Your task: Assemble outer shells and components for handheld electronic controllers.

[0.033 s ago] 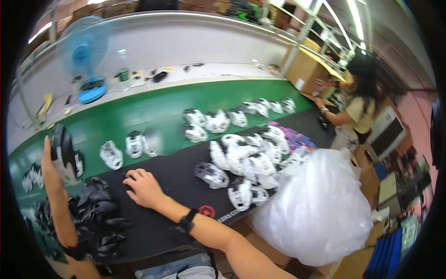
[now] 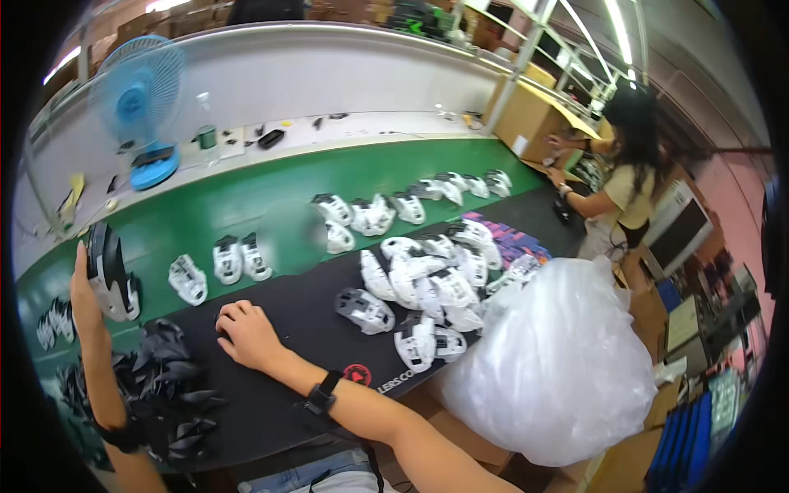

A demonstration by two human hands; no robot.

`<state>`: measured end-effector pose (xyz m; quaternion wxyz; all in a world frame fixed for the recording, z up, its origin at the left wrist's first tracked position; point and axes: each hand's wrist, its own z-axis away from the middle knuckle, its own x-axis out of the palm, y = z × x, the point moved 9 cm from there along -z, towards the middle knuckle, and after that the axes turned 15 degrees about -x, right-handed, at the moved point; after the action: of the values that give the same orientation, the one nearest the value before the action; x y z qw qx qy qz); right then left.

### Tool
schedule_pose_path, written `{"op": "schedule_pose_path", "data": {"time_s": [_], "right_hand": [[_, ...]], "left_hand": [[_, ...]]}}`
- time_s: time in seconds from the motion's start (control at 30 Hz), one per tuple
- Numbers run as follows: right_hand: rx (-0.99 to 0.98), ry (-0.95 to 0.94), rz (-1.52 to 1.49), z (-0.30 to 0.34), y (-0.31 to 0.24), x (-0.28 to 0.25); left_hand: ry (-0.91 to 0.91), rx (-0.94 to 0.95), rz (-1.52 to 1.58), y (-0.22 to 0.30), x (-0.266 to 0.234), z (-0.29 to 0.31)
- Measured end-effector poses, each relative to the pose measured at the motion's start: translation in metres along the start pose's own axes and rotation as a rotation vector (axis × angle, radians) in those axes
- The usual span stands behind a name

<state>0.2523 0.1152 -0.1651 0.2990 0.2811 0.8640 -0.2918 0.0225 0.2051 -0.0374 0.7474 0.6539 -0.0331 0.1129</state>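
My left hand (image 2: 87, 308) is upright at the left, seen edge-on, its fingers straight along the side of a black-and-white computer mouse shell (image 2: 108, 267) that stands on end. The thumb is hidden behind the shell. My right hand (image 2: 249, 335) rests low over the black mat (image 2: 279, 411), fingers bent, with a small dark thing at the fingertips, too small to name. Between my forearms lies a heap of black curved pieces (image 2: 168, 386). Beyond my right hand, white mouse shells (image 2: 228, 260) stand on the green bench top (image 2: 238, 185).
More white shells (image 2: 427, 279) are piled right of centre, beside a big clear plastic bag (image 2: 551, 370). A blue fan (image 2: 136, 107) and a bottle (image 2: 206, 131) stand on the back ledge. At the far right another person (image 2: 629, 181) reaches toward a cardboard box (image 2: 530, 123).
The view has shifted slightly, so the bench things sit a little further left. Both hands keep nearly the same places, and the black-and-white shell stays beside my left hand.
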Motion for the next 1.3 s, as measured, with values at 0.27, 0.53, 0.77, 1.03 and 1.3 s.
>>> {"op": "schedule_pose_path", "data": {"time_s": [0.27, 0.53, 0.77, 1.03, 1.3], "right_hand": [[0.094, 0.033, 0.109, -0.003, -0.004, -0.011], [0.205, 0.011, 0.088, 0.011, 0.021, -0.009], [0.261, 0.018, -0.020, 0.011, 0.026, -0.008], [0.341, -0.075, -0.095, 0.014, 0.030, -0.011], [0.314, 0.100, -0.182, 0.013, 0.025, -0.003]], "left_hand": [[0.426, -0.189, -0.921, -0.120, -0.142, -0.215], [0.565, -0.036, -1.394, -0.104, -0.062, -0.157], [0.612, 0.811, -1.712, -0.062, 0.015, -0.090], [0.045, -0.209, -1.529, -0.130, 0.074, -0.104], [0.039, -0.144, -1.353, -0.089, 0.068, -0.093]]}}
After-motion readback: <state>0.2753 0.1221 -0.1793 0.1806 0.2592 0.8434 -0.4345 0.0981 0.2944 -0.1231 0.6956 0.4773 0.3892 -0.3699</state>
